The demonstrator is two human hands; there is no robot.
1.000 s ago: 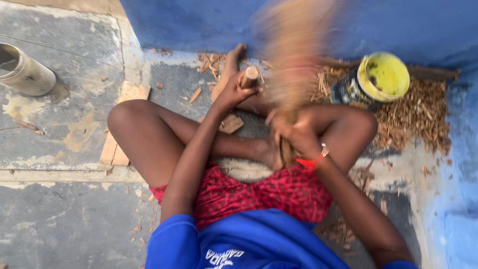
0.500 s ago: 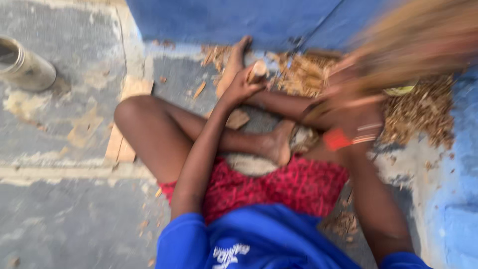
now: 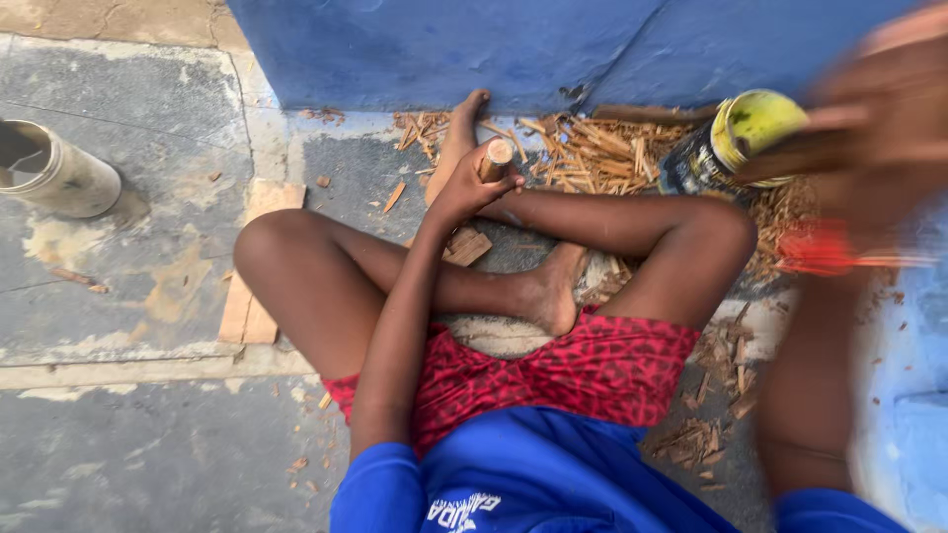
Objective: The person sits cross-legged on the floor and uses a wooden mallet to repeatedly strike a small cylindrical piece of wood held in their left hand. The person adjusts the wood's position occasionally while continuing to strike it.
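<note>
I sit cross-legged on a concrete floor. My left hand reaches forward over my knee and grips a short round wooden piece, held upright just above the floor near my outstretched foot. My right hand is raised at the far right, badly blurred by motion, and closed around a dark, elongated tool whose shape I cannot make out. A red band sits on that wrist.
A heap of thin wood splinters lies along the blue wall. A dark can with a yellow-green top stands in the splinters. A grey cylindrical container lies at the left. A flat wooden board rests by my left knee.
My right hand has swung from near my foot up and out to the right. The left hand has kept the wooden piece in the same spot.
</note>
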